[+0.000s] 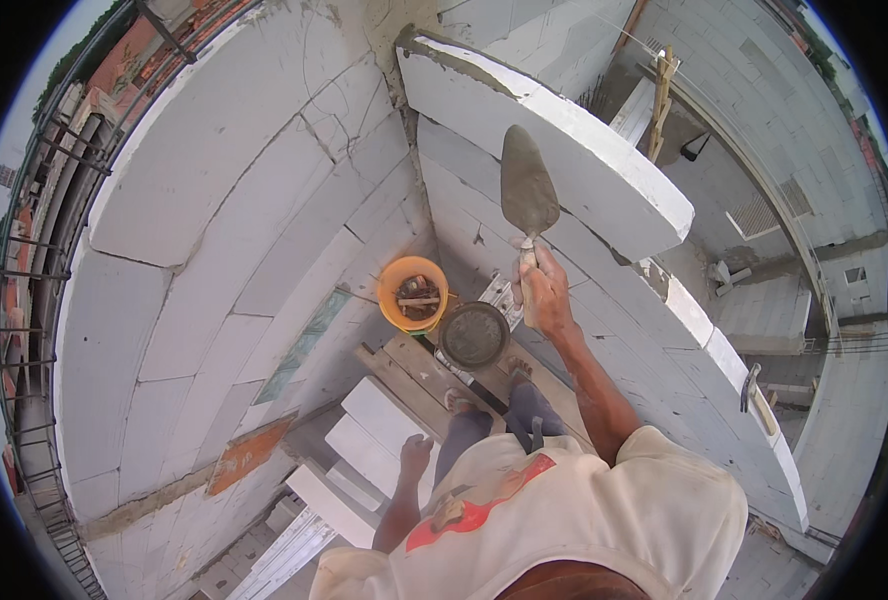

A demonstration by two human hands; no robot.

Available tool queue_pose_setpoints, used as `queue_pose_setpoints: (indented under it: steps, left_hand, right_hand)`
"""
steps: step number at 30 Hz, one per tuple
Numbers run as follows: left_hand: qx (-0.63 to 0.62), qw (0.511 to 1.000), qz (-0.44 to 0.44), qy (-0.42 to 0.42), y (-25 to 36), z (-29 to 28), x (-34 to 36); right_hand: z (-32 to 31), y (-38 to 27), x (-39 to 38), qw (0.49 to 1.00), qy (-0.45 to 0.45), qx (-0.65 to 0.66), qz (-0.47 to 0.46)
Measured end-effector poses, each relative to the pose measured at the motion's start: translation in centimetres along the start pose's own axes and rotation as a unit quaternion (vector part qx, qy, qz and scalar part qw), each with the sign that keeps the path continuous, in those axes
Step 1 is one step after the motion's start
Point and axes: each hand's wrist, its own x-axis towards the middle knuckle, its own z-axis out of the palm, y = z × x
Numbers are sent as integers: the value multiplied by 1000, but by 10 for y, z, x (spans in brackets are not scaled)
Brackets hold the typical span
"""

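Note:
My right hand (546, 290) is closed around the handle of a pointed trowel (530, 185). Grey mortar coats the blade, which is raised in front of the right-hand block wall. Close beyond the blade lies a long white block (554, 130) on top of that wall, with grey mortar along its far end. My left hand (416, 455) hangs low at my side, above white blocks (369, 425); its fingers are too hidden to read. Below the trowel, a dark round tub (474, 336) stands near my feet. Beside it is an orange bucket (414, 262) with broken pieces inside.
I stand on wooden planks (414, 365) in a corner between two block walls. The tall left wall (204, 240) rises close by. A hammer (750, 388) rests on the right wall's top. Steel rebar (24, 330) runs outside the left wall.

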Motion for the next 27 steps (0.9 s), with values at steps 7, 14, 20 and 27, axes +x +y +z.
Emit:
queue_pose_setpoints:
  steps: [7, 14, 20, 27]
  left_hand:
    - [44, 998, -31, -33, -32, -53, -10]
    - [226, 952, 206, -19, -54, -70, -34]
    - [138, 975, 166, -59, -85, -52, -4]
    - [-107, 992, -63, -32, -34, -47, 2]
  right_hand:
    - [16, -20, 73, 792, 266, -503, -219]
    - [41, -45, 60, 806, 135, -558, -143]
    - [8, -138, 84, 762, 66, -643, -41]
    - [-71, -171, 59, 716, 80, -683, 121]
